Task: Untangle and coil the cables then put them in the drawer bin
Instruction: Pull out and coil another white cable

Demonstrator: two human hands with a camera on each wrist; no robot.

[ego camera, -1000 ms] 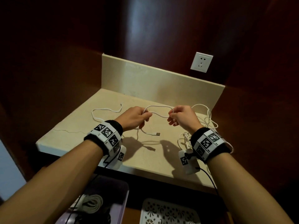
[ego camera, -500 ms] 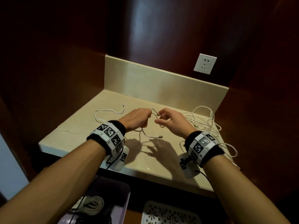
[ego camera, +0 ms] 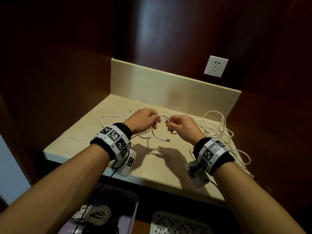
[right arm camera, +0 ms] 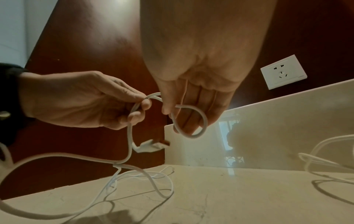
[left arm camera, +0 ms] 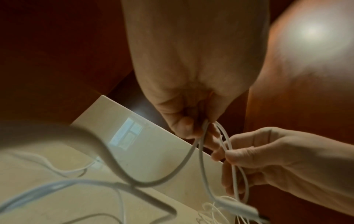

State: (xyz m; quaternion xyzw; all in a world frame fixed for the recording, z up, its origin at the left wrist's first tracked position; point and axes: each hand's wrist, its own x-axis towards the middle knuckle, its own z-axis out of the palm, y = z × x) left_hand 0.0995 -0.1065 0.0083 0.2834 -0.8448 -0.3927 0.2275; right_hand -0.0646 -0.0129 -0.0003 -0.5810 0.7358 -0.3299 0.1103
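**Coiling the first turns of the white cable**

You had both hands raised over the beige counter (ego camera: 152,168), working one white cable (ego camera: 162,117). Your left hand (ego camera: 143,121) pinched the strand between thumb and curled fingers, and your right hand (ego camera: 181,126) had its fingers curled round a small loop of the same strand, thumb pressing it in place. The two hands sat close together, joined by a short arch of cable. Its USB plug (ego camera: 166,139) dangled just below and between them, clear of the surface, while the rest of the cable trailed left and far across the counter.

By my reading you were at the coiling step, with only the first turn or so formed. To the right lay a loose tangle of thinner cables (ego camera: 217,130), untouched and spilling toward the counter's right edge. Near you, below the counter, the drawer bin (ego camera: 131,215) already held one coiled cable (ego camera: 96,215).

The next move probably called for your left hand to feed slack toward the right, so each new turn matched the first loop. You needed a steady pinch, or the loop would likely have sprung open.
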